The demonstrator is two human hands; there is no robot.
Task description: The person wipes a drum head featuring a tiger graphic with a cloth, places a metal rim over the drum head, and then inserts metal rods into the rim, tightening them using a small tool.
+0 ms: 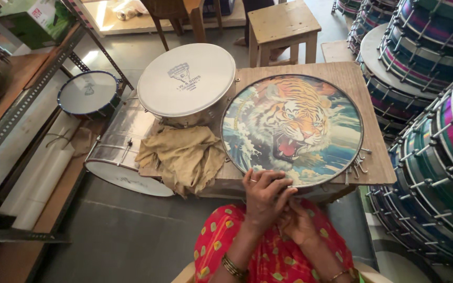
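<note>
A round drum head printed with a roaring tiger [292, 128] lies flat on a low wooden table [372, 157]. My left hand [264, 195] curls over its near rim, fingers pressed on the edge. My right hand [297, 220] sits just below it, under the rim and partly hidden by the left hand; whether it holds anything is unclear. Small metal hooks [357, 163] lie on the table at the drum head's right edge.
A white-topped metal drum [186, 84] stands at the table's left, with a tan cloth [184, 155] heaped before it and a steel drum [123, 147] lying on its side. Striped drums [431, 120] are stacked at right. Metal shelving [22, 105] runs along the left; a wooden stool [282, 29] stands behind.
</note>
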